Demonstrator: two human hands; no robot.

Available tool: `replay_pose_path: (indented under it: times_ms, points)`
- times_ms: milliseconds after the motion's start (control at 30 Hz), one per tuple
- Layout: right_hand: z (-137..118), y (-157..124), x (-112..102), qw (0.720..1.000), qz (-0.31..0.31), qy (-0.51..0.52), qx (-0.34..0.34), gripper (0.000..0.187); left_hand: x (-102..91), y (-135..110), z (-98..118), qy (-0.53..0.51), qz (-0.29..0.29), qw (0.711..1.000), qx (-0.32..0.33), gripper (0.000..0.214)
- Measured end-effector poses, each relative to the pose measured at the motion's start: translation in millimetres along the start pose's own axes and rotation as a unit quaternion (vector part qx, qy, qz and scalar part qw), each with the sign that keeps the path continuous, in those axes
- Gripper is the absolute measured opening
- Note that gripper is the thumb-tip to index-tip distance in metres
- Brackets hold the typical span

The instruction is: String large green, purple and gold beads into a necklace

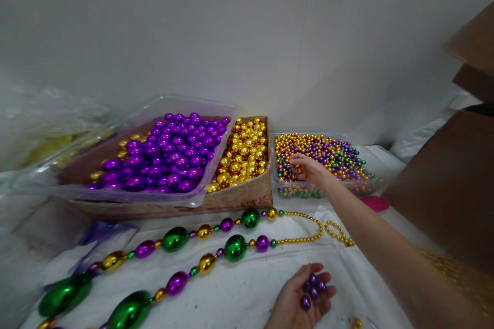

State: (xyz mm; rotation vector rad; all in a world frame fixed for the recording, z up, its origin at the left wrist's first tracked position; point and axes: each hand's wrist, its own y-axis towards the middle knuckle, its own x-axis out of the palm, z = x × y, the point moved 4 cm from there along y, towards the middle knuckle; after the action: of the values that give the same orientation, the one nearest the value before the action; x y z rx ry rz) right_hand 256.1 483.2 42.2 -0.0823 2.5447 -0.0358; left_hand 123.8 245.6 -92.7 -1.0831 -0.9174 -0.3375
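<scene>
Palm up near the bottom edge, my left hand (303, 298) cups several small purple beads (314, 286), its fingers curled around them. My right hand (307, 168) reaches over a clear tray (328, 184) of small mixed beads (322, 151) in gold, purple and green. Its fingers are bent together at the left part of those beads; what is between them is too small to make out. On the white cloth lies a bead necklace (235, 248) with large green, gold and purple beads and a strand of small gold ones, apart from both hands.
A clear tray (198, 196) of large purple balls (173, 151) rests on a cardboard box (247, 193) holding gold balls (247, 149). A short gold bead strand (337, 231) lies to the right. A brown carton (447, 175) stands at right; a white wall (247, 36) rises behind.
</scene>
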Motion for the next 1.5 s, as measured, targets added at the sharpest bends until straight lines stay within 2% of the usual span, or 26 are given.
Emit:
replay_pose_path:
  times_ms: [200,267,367,433,533,633,733,833,933,1000,1100,1133,1200,1233,1300,1400,1433,1500]
  points:
    - [-21,15,31,0.995,-0.045,-0.085,0.023,0.021,2.9,0,-1,-0.006,-0.019,1.0,0.01,0.024]
    - [-30,16,31,0.994,-0.049,-0.094,0.021,0.021,5.3,-2,0,-0.005,-0.036,0.999,0.015,0.028]
    - [-36,3,16,0.996,-0.041,-0.082,0.005,0.022,9.3,-5,4,-0.007,-0.066,0.998,0.024,0.038]
    - [-31,-20,3,0.997,-0.033,-0.063,-0.012,0.021,11.0,-7,7,-0.011,-0.075,0.997,0.025,0.041]
    - [-10,-85,-2,0.997,-0.046,-0.041,-0.036,0.019,12.9,-10,12,-0.017,-0.074,0.997,0.032,0.044]
    - [24,-167,16,0.996,-0.054,-0.057,-0.047,0.005,15.4,-12,16,-0.018,-0.068,0.996,0.048,0.043]
    - [59,-230,36,0.995,0.003,-0.091,-0.035,0.008,18.0,-14,18,0.001,-0.053,0.996,0.072,0.039]
    - [80,-258,51,0.992,0.048,-0.107,-0.033,0.018,17.1,-17,18,0.051,-0.003,0.994,0.1,0.03]
    - [87,-257,58,0.993,0.057,-0.097,-0.049,0.023,14.7,-21,17,0.137,0.035,0.98,0.14,0.026]
    - [89,-253,59,0.994,0.056,-0.076,-0.056,0.034,13.9,-22,18,0.268,0.055,0.943,0.188,0.024]
    - [93,-250,54,0.997,0.054,-0.032,-0.051,0.054,16.8,-20,18,0.469,0.088,0.836,0.272,0.015]
    - [94,-251,51,0.997,0.054,-0.014,-0.044,0.058,18.6,-19,18,0.504,0.095,0.806,0.296,0.013]
    - [99,-253,41,0.998,0.059,0.028,-0.025,0.057,22.8,-15,17,0.53,0.095,0.775,0.33,0.013]
    - [102,-255,35,0.996,0.066,0.052,-0.012,0.054,26.1,-14,16,0.556,0.089,0.748,0.352,0.016]
    - [109,-258,20,0.991,0.09,0.099,0.021,0.043,33.9,-12,12,0.636,0.073,0.656,0.4,0.025]
    - [117,-262,-6,0.975,0.146,0.151,0.071,0.034,41.0,-13,1,0.754,0.062,0.482,0.442,0.036]
    - [118,-263,-14,0.97,0.161,0.162,0.083,0.033,41.2,-14,-3,0.775,0.063,0.445,0.445,0.037]
    - [116,-259,-31,0.964,0.178,0.176,0.093,0.033,40.2,-17,-9,0.799,0.06,0.396,0.449,0.039]
